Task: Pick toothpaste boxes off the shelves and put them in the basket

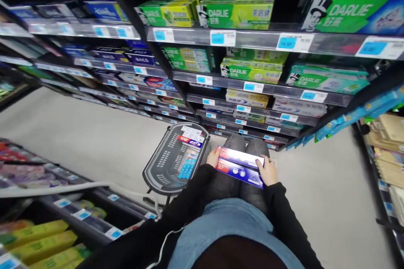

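Two long toothpaste boxes [240, 167] in red, white and blue lie side by side across my lap, above my dark jeans. My left hand [213, 157] grips their left ends. Around their right ends close the fingers of my right hand [267, 170], thumb on the upper face. Close by on my left stands a grey shopping basket [158, 164] on a wheeled frame. Inside it are a red-and-blue toothpaste box [190, 141] and a blue-patterned pack [188, 166].
Shelves of toothpaste rise in front, with green Darlie boxes [236, 12] and a price-tag rail [261, 40]. Yellow packs [41, 239] fill a lower-left shelf. Grey floor [94, 122] runs along the aisle. Blue hanging packs [344, 117] and a shelf of wooden-looking goods [389, 151] are at right.
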A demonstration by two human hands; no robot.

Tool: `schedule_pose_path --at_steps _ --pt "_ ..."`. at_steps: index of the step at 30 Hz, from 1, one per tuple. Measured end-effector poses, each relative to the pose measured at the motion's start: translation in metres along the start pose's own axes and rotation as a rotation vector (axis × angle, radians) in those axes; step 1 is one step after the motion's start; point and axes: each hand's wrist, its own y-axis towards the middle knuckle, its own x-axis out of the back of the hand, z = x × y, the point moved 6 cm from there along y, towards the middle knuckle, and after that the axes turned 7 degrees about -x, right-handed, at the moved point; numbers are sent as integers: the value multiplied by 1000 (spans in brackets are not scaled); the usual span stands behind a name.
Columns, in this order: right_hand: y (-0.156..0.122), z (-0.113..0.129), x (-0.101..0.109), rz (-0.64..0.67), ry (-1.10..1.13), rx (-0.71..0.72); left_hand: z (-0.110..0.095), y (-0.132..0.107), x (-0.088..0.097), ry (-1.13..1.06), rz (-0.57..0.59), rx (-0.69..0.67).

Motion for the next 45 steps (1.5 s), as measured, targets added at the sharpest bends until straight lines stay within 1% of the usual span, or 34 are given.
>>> schedule_pose_path --at_steps 2,4,6,7,8,9,10,11,12,14,15,17,18,20,21,23,26,28,31,34,36,38,39,41,43,45 --pt "0 -10 9 -30 106 -86 -4 9 -10 -7 64 0" --pt "2 -22 12 -6 350 -220 -7 18 -17 -13 126 17" --pt "3 -28 8 111 673 -354 -9 27 -20 -25 184 39" --pt "3 -26 6 183 813 -397 -11 31 -19 -35 208 44" --pt "3 -21 6 238 915 -413 -15 34 -18 -47 221 40" --pt "3 -14 8 265 973 -396 -20 36 -14 -62 225 30" --pt "3 -5 14 262 997 -348 -26 36 -9 -79 222 16" --pt "3 4 22 232 999 -275 -34 35 -3 -100 213 1" --pt "2 15 34 188 988 -179 -45 32 4 -124 201 -16" --pt "-5 38 61 99 931 51 -72 19 20 -210 209 -74" --pt "-11 49 77 52 892 167 -89 9 27 -275 233 -125" --pt "-28 68 107 -48 810 372 -131 -18 39 -472 382 -301" --pt "-37 77 121 -93 780 456 -150 -31 47 -523 408 -379" --pt "-57 90 145 -157 758 578 -181 -57 61 -591 423 -520" --pt "-66 95 153 -177 762 618 -192 -68 67 -610 426 -581" --pt "-81 101 165 -220 774 650 -208 -85 73 -627 429 -666" --pt "-95 102 171 -280 754 635 -216 -98 76 -615 417 -709" --pt "-100 100 171 -305 736 614 -216 -104 76 -610 414 -698" --pt "-105 100 170 -327 716 578 -214 -110 77 -634 440 -659" --pt "-110 97 165 -293 751 487 -212 -114 78 -677 473 -605" --pt "-113 92 161 -239 826 419 -210 -115 79 -701 466 -573" --pt "-114 86 161 -210 881 395 -210 -116 80 -711 452 -559" --pt "-116 84 162 -211 885 417 -210 -116 79 -713 456 -560" --pt "-121 86 170 -215 868 539 -212 -118 78 -720 484 -585" --pt "-129 95 178 -197 844 682 -215 -120 77 -740 494 -657" --pt "-138 105 185 -186 806 767 -216 -122 80 -770 460 -766"
